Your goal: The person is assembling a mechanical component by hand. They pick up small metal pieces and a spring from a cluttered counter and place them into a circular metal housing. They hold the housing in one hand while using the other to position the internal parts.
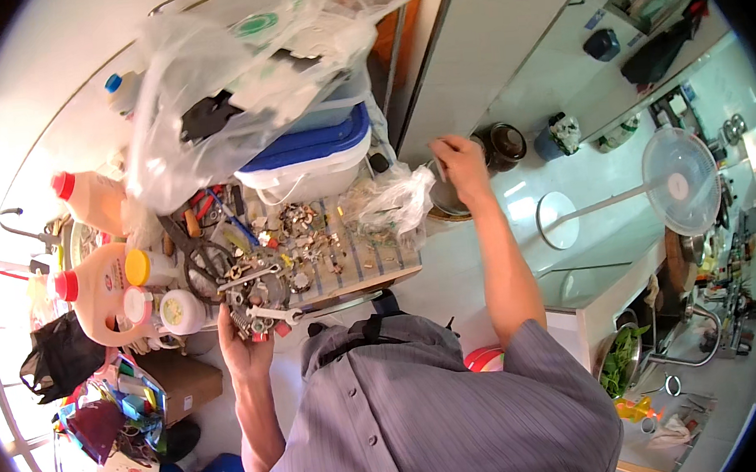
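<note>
My left hand (246,353) is at the front edge of the cluttered table, palm up and fingers curled around a cluster of small metal parts (241,323). An open-end wrench (275,315) lies right beside its fingertips, and another wrench (249,278) rests farther back among the loose hardware (302,224). Stretched out past the table's right end, my right hand (461,165) has its fingers pinched together above a round container (448,202). Whatever those fingers hold is too small or hidden to name.
Behind the hardware stands a white tub with a blue lid (309,144), under a large clear plastic bag (207,98). Jugs with red caps (103,293) and small jars (181,311) line the left. A dark lidded pot (504,146) and a fan (679,180) are at the right.
</note>
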A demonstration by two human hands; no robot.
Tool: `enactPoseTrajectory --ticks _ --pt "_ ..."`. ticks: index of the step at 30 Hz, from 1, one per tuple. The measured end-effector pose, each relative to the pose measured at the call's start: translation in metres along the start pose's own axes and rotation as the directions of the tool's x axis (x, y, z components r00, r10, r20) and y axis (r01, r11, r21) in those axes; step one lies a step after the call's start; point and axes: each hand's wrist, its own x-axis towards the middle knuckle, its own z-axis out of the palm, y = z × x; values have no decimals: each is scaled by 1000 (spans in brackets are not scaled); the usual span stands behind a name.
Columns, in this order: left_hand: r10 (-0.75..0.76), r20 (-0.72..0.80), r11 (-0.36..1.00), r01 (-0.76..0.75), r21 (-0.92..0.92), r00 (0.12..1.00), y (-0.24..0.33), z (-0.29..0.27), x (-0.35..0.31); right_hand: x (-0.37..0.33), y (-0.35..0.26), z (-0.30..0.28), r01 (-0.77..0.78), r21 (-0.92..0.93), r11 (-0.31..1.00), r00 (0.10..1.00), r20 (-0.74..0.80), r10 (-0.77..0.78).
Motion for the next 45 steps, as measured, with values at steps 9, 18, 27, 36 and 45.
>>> enactPoseTrajectory --ticks 9,18,27,36,45 --pt "104 -96 994 -100 44 990 -30 13 -13 66 27 63 283 -335 899 948 237 -210" --pt "214 -173 975 -220 -18 961 -67 33 -33 74 21 61 304 -294 906 949 170 -264" --pt "209 -31 975 -210 -69 977 -78 42 -34 -38 -79 -14 254 316 914 909 245 -337" --pt "124 256 984 -84 -160 959 -68 15 -48 -156 -57 56 236 -93 967 661 745 -90" --pt "145 -41 974 -150 -171 989 -45 -30 -114 -215 -22 131 -207 18 978 638 761 121"
